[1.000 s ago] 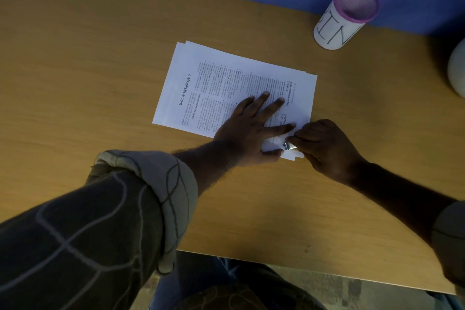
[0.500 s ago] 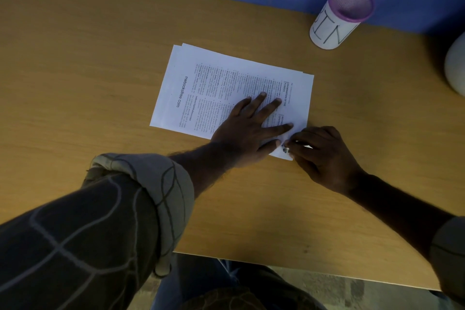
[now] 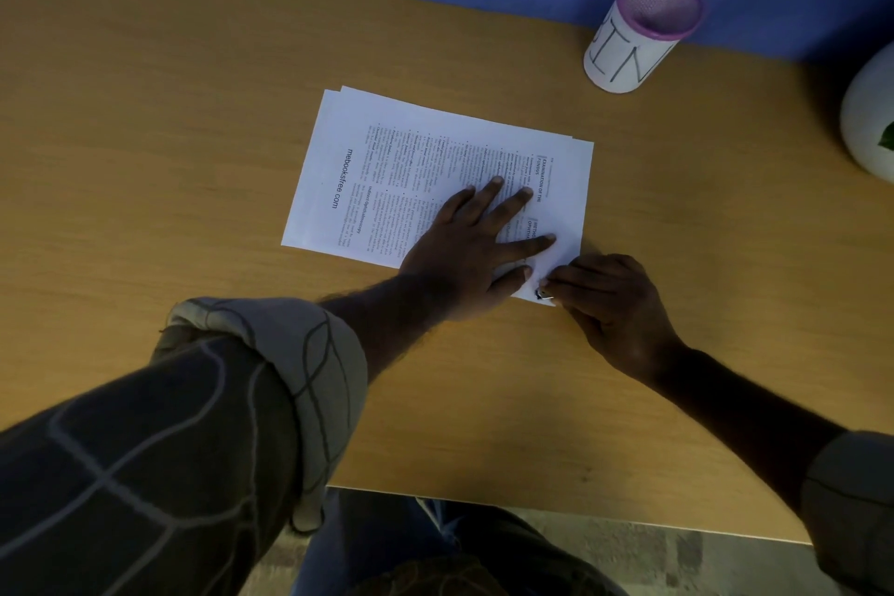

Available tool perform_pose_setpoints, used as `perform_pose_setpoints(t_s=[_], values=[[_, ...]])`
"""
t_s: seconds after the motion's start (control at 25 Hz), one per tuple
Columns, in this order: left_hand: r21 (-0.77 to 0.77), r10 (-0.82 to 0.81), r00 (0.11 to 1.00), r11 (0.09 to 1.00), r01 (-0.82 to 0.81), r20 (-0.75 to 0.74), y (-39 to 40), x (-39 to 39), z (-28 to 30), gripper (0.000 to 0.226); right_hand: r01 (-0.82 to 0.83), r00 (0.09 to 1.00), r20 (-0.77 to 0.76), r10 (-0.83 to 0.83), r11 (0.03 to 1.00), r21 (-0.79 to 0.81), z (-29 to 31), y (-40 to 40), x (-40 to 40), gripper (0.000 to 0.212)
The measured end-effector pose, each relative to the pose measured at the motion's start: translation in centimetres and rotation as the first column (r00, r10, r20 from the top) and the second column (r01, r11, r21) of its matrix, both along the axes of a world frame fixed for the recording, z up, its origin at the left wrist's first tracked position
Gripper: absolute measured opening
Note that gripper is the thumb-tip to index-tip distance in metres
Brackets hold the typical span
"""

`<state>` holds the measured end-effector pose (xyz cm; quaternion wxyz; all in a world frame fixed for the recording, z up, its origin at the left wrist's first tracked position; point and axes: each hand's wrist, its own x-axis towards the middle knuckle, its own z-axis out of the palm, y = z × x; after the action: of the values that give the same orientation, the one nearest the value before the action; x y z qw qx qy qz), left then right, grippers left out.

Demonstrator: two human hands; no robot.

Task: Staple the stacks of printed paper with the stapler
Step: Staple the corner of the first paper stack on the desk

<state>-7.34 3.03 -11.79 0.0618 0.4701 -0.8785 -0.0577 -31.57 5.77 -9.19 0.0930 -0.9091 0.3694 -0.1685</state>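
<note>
Wooden desk (image 3: 193,121), paper stack (image 3: 387,150) central

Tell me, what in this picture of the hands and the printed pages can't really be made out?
- Small metal item at the paper stack's near corner: mostly covered by the right hand; head view cannot tell what it is.
- Page body text: too small and blurred.
- Part of the page under the left hand: hidden.
- White round object: cut off by the right edge.
- Pink-rimmed mesh cup's contents: too dim to tell.
</note>
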Motion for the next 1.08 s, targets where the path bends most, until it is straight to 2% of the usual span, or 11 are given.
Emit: perform_pose_setpoints(t_s=[0.12, 0.28, 0.48, 0.8, 1.08], values=[[-0.004, 0.0, 1.0, 1.0, 0.0, 0.006, 0.1, 0.0, 0.1, 0.051, 0.028, 0.999, 0.019, -0.028, 1.0, 0.006, 0.1, 0.4, 0.2, 0.025], [-0.002, -0.005, 1.0, 1.0, 0.005, 0.006, 0.1, 0.0, 0.4, 0.051, 0.149, 0.984, 0.08, -0.157, 0.984, 0.099, 0.5, 0.7, 0.3, 0.027], [0.024, -0.002, 1.0, 1.0, 0.002, 0.012, 0.1, 0.0, 0.6, 0.052, 0.224, 0.971, 0.047, -0.235, 0.959, 0.172, 1.4, 0.4, 1.2, 0.028], [0.023, -0.005, 1.0, 1.0, 0.005, 0.013, 0.1, -0.1, 0.6, 0.052, 0.175, 0.981, 0.038, -0.189, 0.957, 0.232, 2.0, -0.3, 2.0, 0.027], [0.054, 0.008, 1.0, 0.999, -0.008, 0.002, 0.2, 0.0, 0.7, 0.051, 0.071, 0.996, 0.056, -0.075, 0.995, 0.069, 0.6, 0.3, 0.9, 0.019]])
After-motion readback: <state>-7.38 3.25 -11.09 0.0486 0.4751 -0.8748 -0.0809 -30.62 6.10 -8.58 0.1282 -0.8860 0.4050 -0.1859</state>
